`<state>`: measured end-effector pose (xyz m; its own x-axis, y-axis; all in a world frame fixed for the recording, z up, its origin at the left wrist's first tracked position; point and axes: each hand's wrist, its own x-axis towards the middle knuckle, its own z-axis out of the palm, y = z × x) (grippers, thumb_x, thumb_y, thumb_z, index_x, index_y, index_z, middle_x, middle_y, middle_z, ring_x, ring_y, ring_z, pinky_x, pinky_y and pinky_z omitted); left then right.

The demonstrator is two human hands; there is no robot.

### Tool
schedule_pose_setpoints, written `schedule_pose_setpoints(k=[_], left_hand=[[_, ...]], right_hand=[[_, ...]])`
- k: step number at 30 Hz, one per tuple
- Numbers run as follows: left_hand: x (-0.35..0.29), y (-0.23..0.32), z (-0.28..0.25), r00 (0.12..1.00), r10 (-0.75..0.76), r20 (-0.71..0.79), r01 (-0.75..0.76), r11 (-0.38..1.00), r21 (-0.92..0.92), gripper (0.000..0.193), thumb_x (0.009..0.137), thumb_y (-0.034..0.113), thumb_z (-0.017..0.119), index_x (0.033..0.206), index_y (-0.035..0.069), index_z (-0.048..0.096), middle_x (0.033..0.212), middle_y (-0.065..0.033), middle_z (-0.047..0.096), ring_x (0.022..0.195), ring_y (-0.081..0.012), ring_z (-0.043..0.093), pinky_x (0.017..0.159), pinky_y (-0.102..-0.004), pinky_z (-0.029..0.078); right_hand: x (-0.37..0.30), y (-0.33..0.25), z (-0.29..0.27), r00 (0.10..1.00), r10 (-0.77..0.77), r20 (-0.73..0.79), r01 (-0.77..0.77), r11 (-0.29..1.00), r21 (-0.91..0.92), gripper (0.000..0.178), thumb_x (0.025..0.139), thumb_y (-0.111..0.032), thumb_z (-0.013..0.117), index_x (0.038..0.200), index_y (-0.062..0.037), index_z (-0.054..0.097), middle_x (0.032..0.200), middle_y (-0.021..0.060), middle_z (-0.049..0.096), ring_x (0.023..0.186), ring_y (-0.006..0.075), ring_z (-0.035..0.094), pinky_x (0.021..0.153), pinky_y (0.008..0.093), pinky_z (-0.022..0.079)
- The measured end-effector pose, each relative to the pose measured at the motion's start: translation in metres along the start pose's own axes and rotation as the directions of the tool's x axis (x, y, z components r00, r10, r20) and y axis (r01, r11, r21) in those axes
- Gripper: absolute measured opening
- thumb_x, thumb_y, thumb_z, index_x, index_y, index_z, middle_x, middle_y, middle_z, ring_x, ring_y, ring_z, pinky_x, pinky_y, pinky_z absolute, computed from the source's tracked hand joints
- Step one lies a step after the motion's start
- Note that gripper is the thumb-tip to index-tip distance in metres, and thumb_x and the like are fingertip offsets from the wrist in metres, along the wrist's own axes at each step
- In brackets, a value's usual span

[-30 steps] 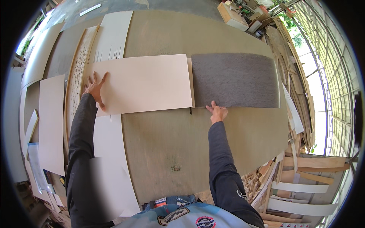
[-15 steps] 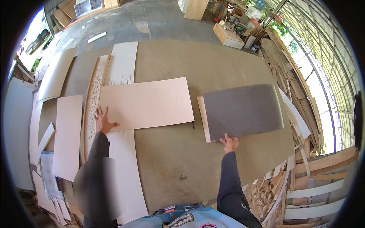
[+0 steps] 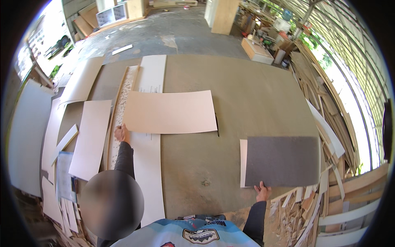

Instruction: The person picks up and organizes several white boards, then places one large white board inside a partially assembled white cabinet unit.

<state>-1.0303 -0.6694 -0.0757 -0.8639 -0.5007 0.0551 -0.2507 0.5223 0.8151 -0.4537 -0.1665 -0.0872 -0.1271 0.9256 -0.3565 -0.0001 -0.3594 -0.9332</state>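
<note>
A pale pinkish-beige sheet [image 3: 170,112] lies across the middle of the large brown board, its right end lifting in a slight curve. At its near left corner my left hand [image 3: 122,133] is closed, fingers curled round the corner. On the right, a dark grey sheet [image 3: 284,161] rests with a strip of pale sheet [image 3: 243,162] showing along its left side. My right hand [image 3: 262,192] pinches the near edge of this dark sheet, close to its left corner; some fingertips are hidden. A short black item [image 3: 218,126] sticks out beside the beige sheet's right end.
Beneath everything is the brown board [image 3: 197,160]. A long white panel [image 3: 150,177] and a wood-edged speckled strip [image 3: 119,107] run under or beside the beige sheet. Another pale panel [image 3: 91,138] lies left. Scrap wood [image 3: 294,210] piles up at the near right.
The dark sheet has come nearer to me and to the right with my right hand. My left hand's spread fingers have closed at the beige sheet's corner. The whole view has shifted somewhat.
</note>
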Motion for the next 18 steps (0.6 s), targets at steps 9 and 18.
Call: schedule_pose_setpoints(k=[9,18], left_hand=[[0.014,0.012,-0.13,0.982,0.13,0.136,0.061,0.464,-0.884,0.016,0.098,0.018,0.057,0.104,0.005,0.051,0.098,-0.016,0.063,0.085,-0.0313,0.068,0.072,-0.0471,0.061],[0.01,-0.032,-0.282,0.98,0.033,-0.198,-0.201,0.224,-0.954,0.026,0.097,0.003,0.054,0.116,0.0,0.037,0.114,-0.0247,0.056,0.104,-0.0412,0.063,0.09,-0.055,0.057]], right_hand=[[-0.022,0.01,-0.046,0.998,0.059,-0.027,-0.059,0.998,0.015,0.024,0.088,-0.006,0.068,0.109,-0.0103,0.059,0.098,0.0025,0.061,0.075,0.0147,0.062,0.061,0.0325,0.06],[-0.016,0.016,-0.053,0.998,0.06,-0.01,-0.059,0.998,0.027,0.022,0.088,-0.005,0.068,0.107,-0.0072,0.056,0.092,0.0037,0.06,0.068,0.0149,0.056,0.062,0.0317,0.06]])
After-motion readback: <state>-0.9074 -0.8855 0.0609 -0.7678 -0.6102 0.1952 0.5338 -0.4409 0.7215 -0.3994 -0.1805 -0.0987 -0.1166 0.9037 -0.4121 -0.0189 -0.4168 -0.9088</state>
